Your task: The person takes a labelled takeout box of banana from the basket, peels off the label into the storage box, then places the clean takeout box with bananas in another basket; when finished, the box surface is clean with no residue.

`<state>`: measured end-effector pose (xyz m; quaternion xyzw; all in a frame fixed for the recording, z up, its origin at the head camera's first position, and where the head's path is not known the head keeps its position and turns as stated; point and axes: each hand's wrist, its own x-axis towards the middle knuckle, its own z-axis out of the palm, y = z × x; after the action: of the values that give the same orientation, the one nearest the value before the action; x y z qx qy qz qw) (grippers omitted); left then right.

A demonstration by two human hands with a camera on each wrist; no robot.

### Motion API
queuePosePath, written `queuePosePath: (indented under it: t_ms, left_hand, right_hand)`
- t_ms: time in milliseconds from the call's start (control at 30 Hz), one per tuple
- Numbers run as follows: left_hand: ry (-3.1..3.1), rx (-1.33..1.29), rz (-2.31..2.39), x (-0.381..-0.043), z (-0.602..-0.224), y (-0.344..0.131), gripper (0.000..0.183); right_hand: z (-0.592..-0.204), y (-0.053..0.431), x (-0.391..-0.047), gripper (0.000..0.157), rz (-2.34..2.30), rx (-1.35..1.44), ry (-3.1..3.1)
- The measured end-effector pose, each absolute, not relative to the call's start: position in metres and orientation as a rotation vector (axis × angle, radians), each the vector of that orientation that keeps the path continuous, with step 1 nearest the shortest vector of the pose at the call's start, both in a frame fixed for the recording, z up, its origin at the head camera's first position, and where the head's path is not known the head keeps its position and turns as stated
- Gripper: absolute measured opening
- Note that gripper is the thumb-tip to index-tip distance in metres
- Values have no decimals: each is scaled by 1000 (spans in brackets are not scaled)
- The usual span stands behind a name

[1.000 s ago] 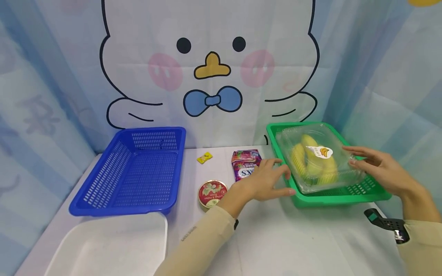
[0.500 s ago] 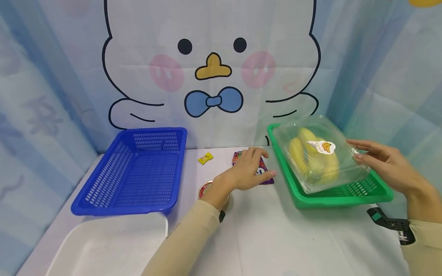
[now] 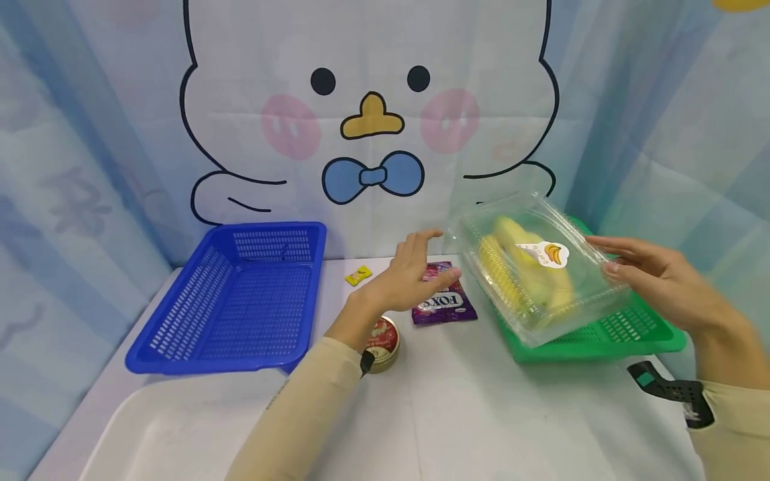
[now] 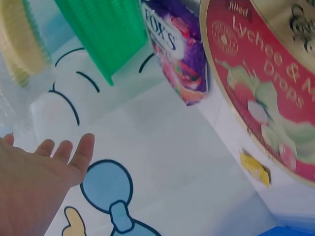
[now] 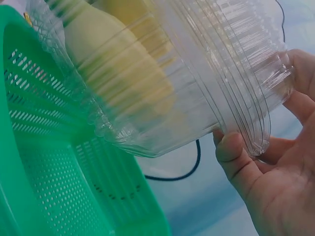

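Note:
My right hand [image 3: 674, 287] pinches the right edge of a clear plastic clamshell box [image 3: 592, 294] with bananas [image 3: 529, 267] inside and a banana sticker on its lid. The right wrist view shows the thumb [image 5: 230, 147] on one side of the box's rim and fingers on the other. The box hangs tilted above the green basket [image 3: 601, 347], partly past its left wall. My left hand [image 3: 394, 280] is held in the air with fingers extended, left of the box. Behind it lies a purple FOX'S candy bag [image 3: 445, 307], partly covered by the hand.
A round red-lidded candy tin [image 3: 385, 347] sits beside the left wrist. Farther back lies a small yellow wrapped candy [image 3: 358, 275]. On the left stand a blue basket [image 3: 315, 287] and, nearer, a white tub [image 3: 126, 414]. A printed curtain [image 3: 373, 220] closes the back.
The banana box has risen out of the green basket and shifted left in my right hand. My left hand has moved from the basket's left rim leftward, uncovering part of the candy bag.

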<state>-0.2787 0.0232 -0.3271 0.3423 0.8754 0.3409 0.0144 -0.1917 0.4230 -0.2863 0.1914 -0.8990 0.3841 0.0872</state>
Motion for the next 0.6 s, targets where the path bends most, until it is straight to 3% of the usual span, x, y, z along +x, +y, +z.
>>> queuePosePath:
  t_ms: [200,600]
  left_hand:
    - [2611,1067,1294,-281,-313,0,81]
    - [2414,991,1480,-281,-287,-32,56]
  right_hand:
    - [-280,402,-193,45,1166,589,-2695]
    - [-282,358,-211,44,1306,852,-2666]
